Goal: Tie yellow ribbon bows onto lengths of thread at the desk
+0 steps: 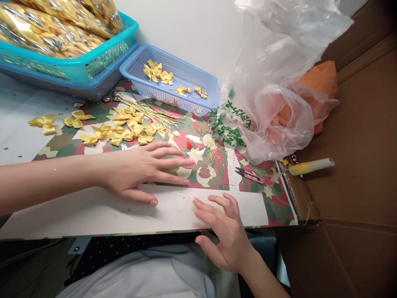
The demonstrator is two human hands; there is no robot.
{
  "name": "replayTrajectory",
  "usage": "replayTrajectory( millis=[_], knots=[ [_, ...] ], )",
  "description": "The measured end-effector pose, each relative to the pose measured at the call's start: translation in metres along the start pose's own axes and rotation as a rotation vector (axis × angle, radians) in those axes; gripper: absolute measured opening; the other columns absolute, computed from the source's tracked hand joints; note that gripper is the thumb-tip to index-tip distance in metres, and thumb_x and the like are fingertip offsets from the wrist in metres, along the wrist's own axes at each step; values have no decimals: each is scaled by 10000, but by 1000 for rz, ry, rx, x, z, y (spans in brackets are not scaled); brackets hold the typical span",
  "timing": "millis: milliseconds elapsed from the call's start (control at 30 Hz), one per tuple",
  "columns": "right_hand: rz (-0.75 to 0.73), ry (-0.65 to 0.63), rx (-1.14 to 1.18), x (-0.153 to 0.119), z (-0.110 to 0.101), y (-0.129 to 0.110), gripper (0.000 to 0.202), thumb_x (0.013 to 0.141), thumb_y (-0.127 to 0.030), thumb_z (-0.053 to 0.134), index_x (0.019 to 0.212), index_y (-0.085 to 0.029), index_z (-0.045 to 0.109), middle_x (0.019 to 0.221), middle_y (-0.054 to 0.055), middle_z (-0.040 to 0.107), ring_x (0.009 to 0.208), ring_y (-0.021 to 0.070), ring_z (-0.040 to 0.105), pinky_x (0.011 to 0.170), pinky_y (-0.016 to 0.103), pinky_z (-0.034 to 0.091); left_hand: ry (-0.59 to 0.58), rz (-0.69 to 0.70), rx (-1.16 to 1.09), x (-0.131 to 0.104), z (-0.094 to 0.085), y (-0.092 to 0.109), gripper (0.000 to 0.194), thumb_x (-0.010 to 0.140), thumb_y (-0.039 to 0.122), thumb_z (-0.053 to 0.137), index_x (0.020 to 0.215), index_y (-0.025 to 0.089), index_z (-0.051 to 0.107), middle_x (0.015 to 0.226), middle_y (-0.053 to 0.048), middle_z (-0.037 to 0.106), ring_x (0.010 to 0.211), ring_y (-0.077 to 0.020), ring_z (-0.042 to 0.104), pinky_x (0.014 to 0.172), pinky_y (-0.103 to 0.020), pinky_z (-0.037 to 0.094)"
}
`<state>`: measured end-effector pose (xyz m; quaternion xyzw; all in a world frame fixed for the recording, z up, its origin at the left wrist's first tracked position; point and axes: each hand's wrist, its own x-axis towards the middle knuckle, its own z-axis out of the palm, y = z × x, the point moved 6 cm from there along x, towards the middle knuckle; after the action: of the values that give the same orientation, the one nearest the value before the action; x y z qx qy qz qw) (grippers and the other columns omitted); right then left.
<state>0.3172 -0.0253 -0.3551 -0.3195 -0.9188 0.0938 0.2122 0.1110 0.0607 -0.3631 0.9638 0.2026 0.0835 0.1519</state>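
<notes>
My left hand (139, 169) reaches across the patterned table cover with its fingers spread, palm down, and nothing is held in it. Just beyond it lie several yellow ribbon bows (116, 134) and a bundle of gold wire ties (151, 111). At the table's front edge my right hand (221, 231) is open, fingers apart and slightly curled, above the white strip (124, 215). Pink thread snips (249, 175) rest on the cover, farther off than my right hand. Small gold bits (214, 153) are scattered beyond my left fingertips.
A blue basket (173, 93) with a few bows stands at the back. Left of it, a turquoise basket (89, 66) holds wrapped gold items. A clear plastic bag (279, 120) and orange material (325, 87) sit back right, beside cardboard (356, 165) and a yellow-and-white tube (310, 167).
</notes>
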Motion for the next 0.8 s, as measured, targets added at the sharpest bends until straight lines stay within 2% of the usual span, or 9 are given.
replayTrajectory(
  millis=[100, 233, 467, 633, 800],
  knots=[
    [21, -36, -13, 11, 11, 0, 362, 933, -334, 531, 1260, -187, 580, 1344, 66, 624, 1250, 260, 482, 1121, 468, 269, 14, 41, 16, 4, 7, 10, 637, 857, 579, 582, 1461, 409, 468, 1595, -12, 356, 1435, -340, 363, 1217, -487, 153],
    [34, -92, -25, 14, 21, 1, 350, 945, -331, 524, 1256, -187, 594, 1334, 63, 632, 1248, 262, 496, 1140, 486, 255, -6, 17, 27, -3, 9, 6, 649, 860, 571, 584, 1473, 408, 449, 1587, -18, 372, 1435, -338, 361, 1217, -484, 141],
    [-22, -58, -64, -5, 7, -1, 318, 942, -292, 547, 1228, -164, 603, 1272, 41, 672, 1183, 237, 535, 1157, 436, 215, -18, -99, 0, -28, 1, -13, 620, 832, 541, 631, 1429, 471, 483, 1570, 22, 401, 1445, -354, 345, 1221, -515, 136],
    [-35, -34, -30, -10, 0, -4, 242, 970, -283, 510, 1137, -165, 639, 1221, 17, 698, 1158, 198, 542, 1199, 375, 150, -31, -145, 48, -42, 0, -12, 594, 829, 549, 632, 1403, 435, 534, 1563, 21, 414, 1430, -351, 366, 1215, -530, 171],
    [-52, -39, -37, -13, 0, -4, 239, 969, -275, 495, 1128, -175, 642, 1217, 15, 701, 1144, 200, 554, 1191, 379, 172, 20, -237, 53, -58, -7, -10, 516, 871, 606, 572, 1347, 408, 595, 1572, 68, 395, 1414, -316, 394, 1232, -488, 146]
  ],
)
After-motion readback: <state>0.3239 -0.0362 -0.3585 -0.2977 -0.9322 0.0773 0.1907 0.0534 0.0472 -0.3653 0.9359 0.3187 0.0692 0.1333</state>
